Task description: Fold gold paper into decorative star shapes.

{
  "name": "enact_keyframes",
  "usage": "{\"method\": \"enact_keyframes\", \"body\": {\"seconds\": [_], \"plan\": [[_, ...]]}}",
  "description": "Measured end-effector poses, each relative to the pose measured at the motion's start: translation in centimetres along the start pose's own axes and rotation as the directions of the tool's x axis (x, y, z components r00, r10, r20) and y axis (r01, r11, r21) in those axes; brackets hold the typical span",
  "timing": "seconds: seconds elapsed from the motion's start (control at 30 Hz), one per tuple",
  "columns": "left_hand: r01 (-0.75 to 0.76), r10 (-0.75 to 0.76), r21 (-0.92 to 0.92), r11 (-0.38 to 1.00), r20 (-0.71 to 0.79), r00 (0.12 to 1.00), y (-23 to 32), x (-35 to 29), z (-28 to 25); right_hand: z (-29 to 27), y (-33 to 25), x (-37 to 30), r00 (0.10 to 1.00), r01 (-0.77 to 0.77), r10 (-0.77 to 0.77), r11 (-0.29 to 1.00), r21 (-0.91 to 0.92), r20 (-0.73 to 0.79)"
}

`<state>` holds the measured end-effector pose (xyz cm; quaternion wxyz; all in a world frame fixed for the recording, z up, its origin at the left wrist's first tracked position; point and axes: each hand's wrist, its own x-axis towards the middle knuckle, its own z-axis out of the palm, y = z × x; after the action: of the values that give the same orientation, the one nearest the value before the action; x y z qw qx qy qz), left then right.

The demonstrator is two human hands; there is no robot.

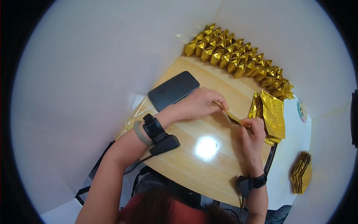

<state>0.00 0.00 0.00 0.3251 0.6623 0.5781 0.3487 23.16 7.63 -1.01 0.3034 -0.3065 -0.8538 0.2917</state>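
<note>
Gold foil paper, pinched at both ends!
You've got it nearly edge-on, a narrow golden strip with a dark fold along its lower side, above the wooden tabletop. Your left hand grips one end between thumb and fingers; the strip runs toward four o'clock into your right hand, also pinched tight, with a gold foil stack at its two o'clock.

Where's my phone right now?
In the head view, the phone lies face-up, left of centre, on the wooden table, between the left hand and the pale wall on the left.
</note>
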Motion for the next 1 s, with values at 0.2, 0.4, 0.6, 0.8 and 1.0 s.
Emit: {"method": "enact_keyframes", "body": {"seconds": [0.2, 0.4, 0.6, 0.8, 1.0], "plan": [[-0.214, 0.185, 0.291, 0.932, 0.126, 0.975, -1.6, -0.3, 0.5, 0.5, 0.5, -0.2, 0.974, 0.22, -0.227, 0.917, -0.333, 0.02], [-0.29, 0.269, 0.274, 0.917, 0.111, 0.957, -1.5, -0.4, 0.0, 1.0, -0.1, -0.4, 0.972, 0.23, -0.223, 0.865, -0.446, 0.067], [-0.072, 0.06, 0.153, 0.986, 0.082, 0.995, -1.8, -0.3, -0.1, 1.9, -0.9, -0.5, 0.924, 0.315, -0.221, 0.903, -0.293, 0.312], [-0.174, 0.161, 0.376, 0.91, 0.066, 0.985, -2.2, -0.4, -0.3, 2.1, -0.5, -0.8, 0.956, 0.225, -0.146, 0.922, -0.314, 0.256], [-0.173, 0.148, 0.379, 0.909, 0.094, 0.985, -2.0, -0.7, -0.2, 1.8, 0.5, -1.0, 0.968, 0.189, -0.102, 0.9, -0.394, 0.231]]}}
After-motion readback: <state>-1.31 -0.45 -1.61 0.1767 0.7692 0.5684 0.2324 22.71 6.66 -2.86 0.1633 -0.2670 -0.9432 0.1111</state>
